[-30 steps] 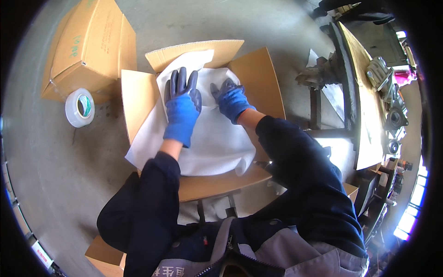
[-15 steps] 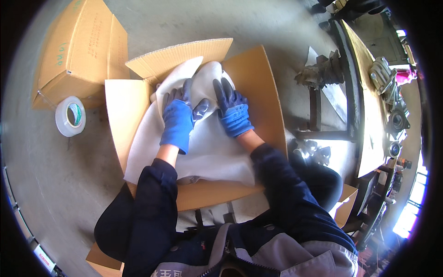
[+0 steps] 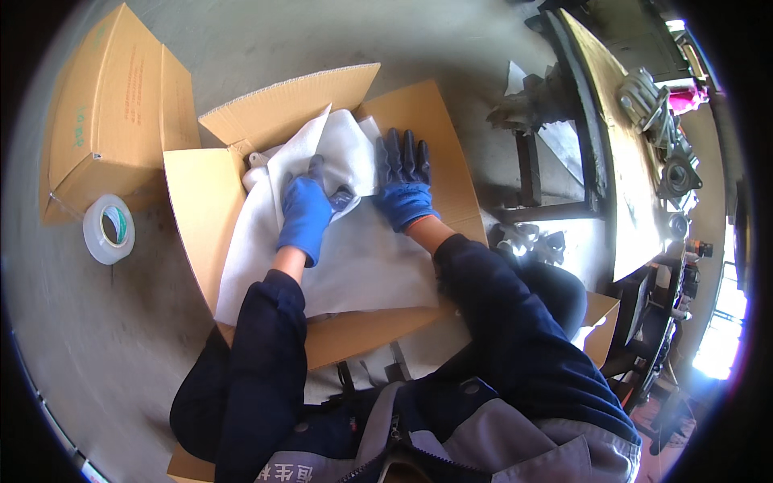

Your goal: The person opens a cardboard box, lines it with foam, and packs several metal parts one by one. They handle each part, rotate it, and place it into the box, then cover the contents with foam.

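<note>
An open cardboard box (image 3: 191,205) stands in front of me, its flaps raised. White padding sheet (image 3: 354,274) lies across its inside, bunched and folded toward the far side. My left hand (image 3: 308,211), in a blue glove with dark coated fingers, is closed on a fold of this sheet, index finger and thumb showing, the other fingers partly hidden. Flat on the sheet's right part, beside the right flap, lies my right hand (image 3: 404,183), gloved alike, its fingers stretched out. A pale metal part (image 3: 257,163) peeks out at the box's far left corner.
Another cardboard box (image 3: 113,113) stands at the far left, with a roll of clear tape (image 3: 95,235) beside it on the floor. On the right, a workbench (image 3: 616,161) carries metal parts (image 3: 678,177). Scraps and metal pieces (image 3: 527,241) lie below it.
My left fingers have curled into the sheet. My right hand has flattened and its fingers now point straight away from me. The view has shifted slightly, and the metal part shows more.
</note>
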Demonstrator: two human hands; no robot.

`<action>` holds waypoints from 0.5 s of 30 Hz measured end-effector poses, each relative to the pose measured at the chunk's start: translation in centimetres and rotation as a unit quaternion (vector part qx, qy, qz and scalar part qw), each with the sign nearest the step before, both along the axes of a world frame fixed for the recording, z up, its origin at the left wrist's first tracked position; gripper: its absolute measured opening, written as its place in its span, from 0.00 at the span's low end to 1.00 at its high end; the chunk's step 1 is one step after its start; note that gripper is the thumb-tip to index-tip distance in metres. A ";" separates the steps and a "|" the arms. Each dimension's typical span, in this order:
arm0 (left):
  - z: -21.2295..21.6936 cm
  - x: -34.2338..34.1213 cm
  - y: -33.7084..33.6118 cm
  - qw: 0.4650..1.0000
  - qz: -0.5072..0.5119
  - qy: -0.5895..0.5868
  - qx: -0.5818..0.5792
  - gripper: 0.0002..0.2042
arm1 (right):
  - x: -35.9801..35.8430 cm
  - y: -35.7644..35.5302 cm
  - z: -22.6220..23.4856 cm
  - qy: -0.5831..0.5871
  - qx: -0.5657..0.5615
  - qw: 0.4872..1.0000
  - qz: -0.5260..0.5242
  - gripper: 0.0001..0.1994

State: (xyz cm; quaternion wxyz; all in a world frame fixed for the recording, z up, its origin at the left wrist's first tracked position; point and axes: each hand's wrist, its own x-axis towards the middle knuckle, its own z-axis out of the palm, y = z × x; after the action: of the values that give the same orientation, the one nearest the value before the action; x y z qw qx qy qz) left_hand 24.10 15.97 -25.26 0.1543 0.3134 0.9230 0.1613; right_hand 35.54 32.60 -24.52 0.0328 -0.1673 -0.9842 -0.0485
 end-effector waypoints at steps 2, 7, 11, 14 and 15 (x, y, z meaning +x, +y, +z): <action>0.6 -0.2 0.3 0.996 0.050 -0.076 -0.004 0.43 | 0.0 -0.4 1.6 -0.038 -0.064 0.997 -0.007 0.37; 0.2 -0.6 0.7 0.971 0.133 -0.107 0.166 0.41 | 0.3 -0.8 2.2 0.000 -0.001 0.996 0.087 0.28; -0.2 -0.5 0.5 0.946 0.147 -0.107 0.267 0.37 | 0.9 -0.2 0.2 0.063 0.052 0.988 0.127 0.25; -1.5 -0.4 0.4 0.980 0.058 -0.006 0.192 0.36 | 1.4 0.2 -0.1 0.084 -0.011 0.986 0.147 0.27; -1.6 -0.5 0.5 0.982 0.050 0.002 0.183 0.36 | 1.5 0.4 -0.3 0.098 -0.030 0.983 0.151 0.28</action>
State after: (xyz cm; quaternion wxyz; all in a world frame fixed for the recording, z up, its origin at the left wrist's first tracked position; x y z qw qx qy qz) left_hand 23.56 16.47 -26.86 0.0846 0.2902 0.8925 0.3347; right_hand 37.04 32.96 -24.87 0.1310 -0.0214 -0.9911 0.0036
